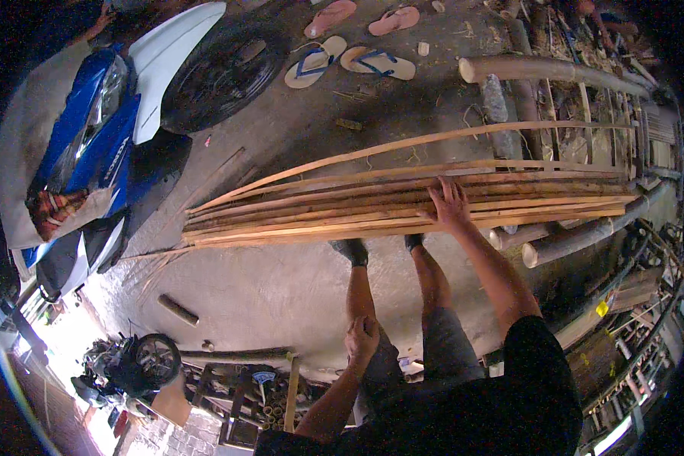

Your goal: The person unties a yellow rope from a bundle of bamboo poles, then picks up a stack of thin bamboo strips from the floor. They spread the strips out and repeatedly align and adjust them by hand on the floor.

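Observation:
A long bundle of bamboo or wooden strips [311,219] lies crosswise over the floor in front of my feet. My right hand [450,204] rests on its right half, fingers spread over the upper strips and not wrapped round any. On the far side, one thin strip [403,141] bows away from the others. Close to my left knee, my left hand [362,338] is curled up, apart from the bundle; whatever it may hold is hidden by its fingers.
Bamboo poles [570,239] support the bundle's right end. A blue and white motorcycle [91,137] stands at left, its front wheel [228,76] near the strips. Sandals [315,62] lie at the far side. A short stick [178,310] and another motorcycle [156,361] are at lower left.

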`<state>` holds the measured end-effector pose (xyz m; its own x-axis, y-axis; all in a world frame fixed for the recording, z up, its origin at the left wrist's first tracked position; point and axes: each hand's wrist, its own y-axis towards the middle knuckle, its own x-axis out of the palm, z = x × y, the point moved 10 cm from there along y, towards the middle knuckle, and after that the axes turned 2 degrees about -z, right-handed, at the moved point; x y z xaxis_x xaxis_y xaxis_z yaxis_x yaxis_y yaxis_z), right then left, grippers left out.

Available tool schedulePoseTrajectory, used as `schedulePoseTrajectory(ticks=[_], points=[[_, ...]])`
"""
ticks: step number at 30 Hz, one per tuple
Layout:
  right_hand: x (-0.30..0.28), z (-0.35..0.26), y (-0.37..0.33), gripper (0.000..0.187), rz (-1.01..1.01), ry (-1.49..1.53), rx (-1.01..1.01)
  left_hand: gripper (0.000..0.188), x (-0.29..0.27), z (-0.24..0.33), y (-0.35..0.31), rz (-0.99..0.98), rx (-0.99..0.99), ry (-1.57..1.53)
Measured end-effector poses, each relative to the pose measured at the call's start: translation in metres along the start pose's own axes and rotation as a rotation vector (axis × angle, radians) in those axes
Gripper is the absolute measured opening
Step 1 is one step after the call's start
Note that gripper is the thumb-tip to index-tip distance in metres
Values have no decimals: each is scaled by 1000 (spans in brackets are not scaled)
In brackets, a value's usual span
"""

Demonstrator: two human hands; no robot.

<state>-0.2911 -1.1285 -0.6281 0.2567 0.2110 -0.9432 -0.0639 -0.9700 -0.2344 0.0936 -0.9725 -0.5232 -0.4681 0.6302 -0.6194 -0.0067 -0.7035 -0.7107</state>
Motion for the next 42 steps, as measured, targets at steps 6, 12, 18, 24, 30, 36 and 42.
schedulePoseTrajectory(ticks=[6,12,18,24,30,36,42], points=[[12,-8,-16,72,-207,-102,-12,28,-14,15,-4,264,252,-72],[-1,-22,-19,55,-321,-149,0,30,-9,1,-1,94,27,-78],[-28,-73,-115,65,-763,285,162,39,-26,12,7,-55,-190,-187],[-38,-116,-174,77,-892,110,-79,44,38,1,50,-247,-529,-1407],[-31,-108,-145,76,-976,329,-53,43,81,-28,69,34,-661,-1424],[1,-14,-1,59,-317,79,99,49,91,-38,63,317,-649,-1504],[69,6,110,63,-514,49,70,54,99,-54,48,459,-634,-1528]])
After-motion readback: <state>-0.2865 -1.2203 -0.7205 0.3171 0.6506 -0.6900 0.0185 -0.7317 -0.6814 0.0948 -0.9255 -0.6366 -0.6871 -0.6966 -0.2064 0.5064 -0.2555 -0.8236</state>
